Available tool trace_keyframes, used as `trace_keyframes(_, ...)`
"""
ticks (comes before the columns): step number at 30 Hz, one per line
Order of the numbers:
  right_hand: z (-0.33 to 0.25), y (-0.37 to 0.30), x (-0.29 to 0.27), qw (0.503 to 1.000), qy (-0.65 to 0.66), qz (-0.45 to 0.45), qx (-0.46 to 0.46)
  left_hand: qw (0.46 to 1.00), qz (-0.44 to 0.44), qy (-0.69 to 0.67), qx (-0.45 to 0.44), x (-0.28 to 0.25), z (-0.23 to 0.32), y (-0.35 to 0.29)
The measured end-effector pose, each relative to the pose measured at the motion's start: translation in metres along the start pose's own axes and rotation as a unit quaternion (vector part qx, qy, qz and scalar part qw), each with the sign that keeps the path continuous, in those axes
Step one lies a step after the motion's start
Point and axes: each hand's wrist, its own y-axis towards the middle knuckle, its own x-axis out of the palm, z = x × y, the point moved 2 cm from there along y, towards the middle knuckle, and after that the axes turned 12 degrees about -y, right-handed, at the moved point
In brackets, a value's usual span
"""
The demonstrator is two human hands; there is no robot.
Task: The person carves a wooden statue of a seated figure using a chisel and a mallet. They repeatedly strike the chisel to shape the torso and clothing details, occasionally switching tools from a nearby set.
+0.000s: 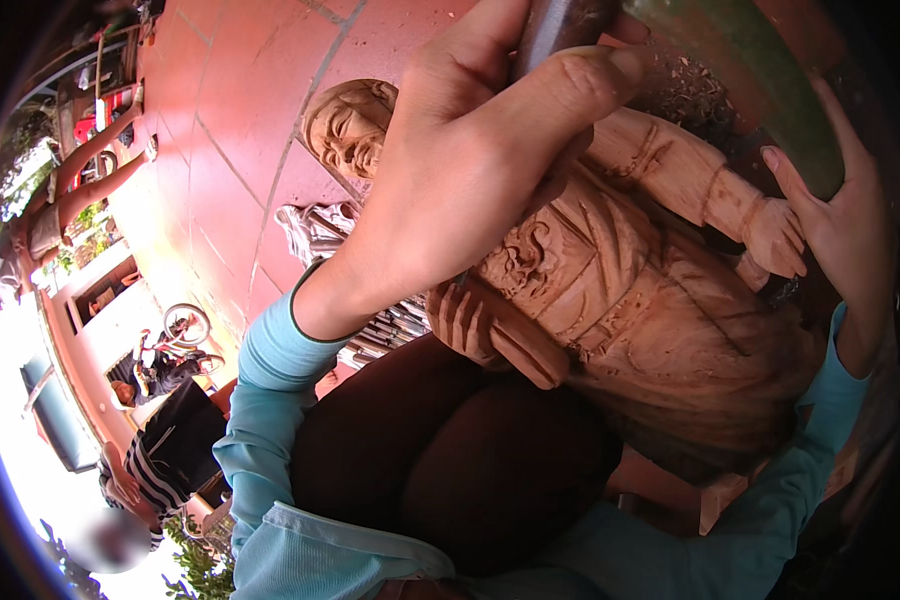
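A carved wooden figure [620, 290] with a face, draped robe and two hands lies tilted across the view, against my legs. Over its chest and near its head, my left hand [480, 160] is closed around a dark grey shaft [562, 28]; the shaft's far end is cut off by the top edge. My right hand [850, 225], at the far right, has its thumb and fingers around the end of a long, smooth green rounded object [770, 80], whose exact kind I cannot make out. That hand is close to the figure's carved hand.
Several metal-and-dark carving tools [385, 330] lie beside the figure, near a striped cloth [310, 230]. Wood shavings [695, 90] are scattered past it. Red floor tiles [220, 120] stretch left. A person in stripes [150, 475], another person's legs [95, 170] and a bicycle [185, 326] are further off.
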Motion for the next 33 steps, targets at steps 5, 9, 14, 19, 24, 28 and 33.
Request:
trace_keyframes(5, 0.013, 0.002, 0.005, 0.999, 0.019, -0.025, 0.030, 0.994, 0.078, 0.079, 0.008, 0.006, 0.004, 0.001)
trace_keyframes(9, 0.008, 0.005, -0.002, 0.999, -0.015, 0.023, -0.021, 0.970, 0.224, 0.083, -0.055, 0.029, -0.001, 0.020)
trace_keyframes(14, -0.006, 0.006, -0.002, 0.998, 0.012, 0.042, -0.035, 0.992, -0.115, -0.042, -0.012, 0.001, 0.009, 0.007)
trace_keyframes(19, 0.002, 0.004, -0.002, 0.999, 0.036, -0.020, 0.012, 0.991, -0.115, -0.047, 0.052, -0.019, -0.015, 0.010)
trace_keyframes(24, 0.010, 0.002, -0.006, 0.999, 0.023, -0.011, 0.034, 0.996, -0.049, -0.051, 0.055, 0.001, -0.015, 0.010)
trace_keyframes(28, 0.011, 0.007, -0.004, 1.000, 0.017, 0.021, -0.009, 0.999, 0.037, -0.033, 0.007, 0.012, -0.007, 0.010)
trace_keyframes(33, 0.025, 0.009, 0.000, 0.995, 0.059, -0.030, 0.079, 0.988, -0.013, 0.038, 0.151, 0.005, -0.013, 0.011)
